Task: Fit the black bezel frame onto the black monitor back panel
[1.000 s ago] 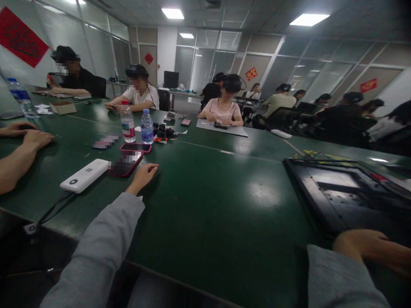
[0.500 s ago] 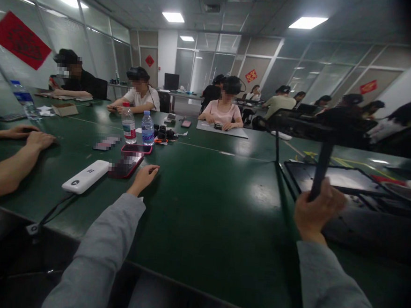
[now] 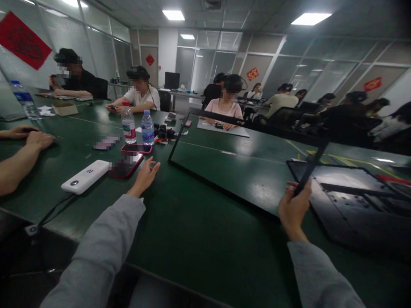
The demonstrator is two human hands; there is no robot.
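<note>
"Where's your light from?"
"Ceiling panels (image 3: 311, 19) above my black screen bezel (image 3: 281, 130); through it I see glare on the green tabletop (image 3: 199, 238)."
"And elsewhere?"
"Right of it, seated people (image 3: 358, 115) look dim, soft, the upper corner black."

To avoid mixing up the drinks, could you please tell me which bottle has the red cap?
It's the left bottle of the close pair; its neighbour and the far-left bottle have blue caps.
</note>
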